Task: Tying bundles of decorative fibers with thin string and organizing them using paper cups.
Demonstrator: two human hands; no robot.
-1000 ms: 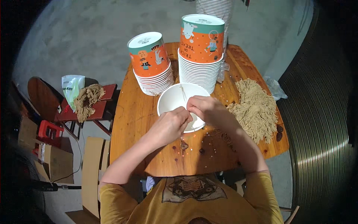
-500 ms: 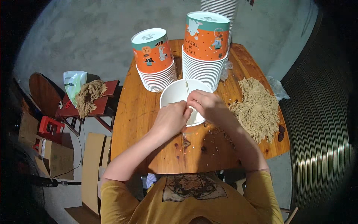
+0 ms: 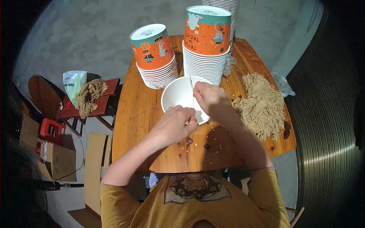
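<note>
A white paper bucket (image 3: 173, 95) stands mouth up near the middle of the wooden table. A thin beige cord (image 3: 191, 86) hangs inside from its far rim and runs toward my hands. At the near rim, my left hand (image 3: 173, 123) is closed on the cord's lower stretch, fingertips partly hidden. Above the bucket's right side, my right hand (image 3: 213, 99) is closed in a pinch on the cord. A tangled heap of beige cords (image 3: 262, 108) lies to the right of my right forearm.
Behind the bucket stand a shorter stack of upturned orange-and-green buckets (image 3: 154, 53) and a taller stack (image 3: 207, 38). A clear plastic bag (image 3: 282, 84) sits past the cord heap. Off left, a red bench (image 3: 97, 106) carries more cords (image 3: 90, 97). Cardboard boxes (image 3: 61, 161) stand on the floor.
My hands have drawn apart: the left came down and toward me over the near rim, the right rose slightly. The cord between them is stretched. The whole view shifted a little.
</note>
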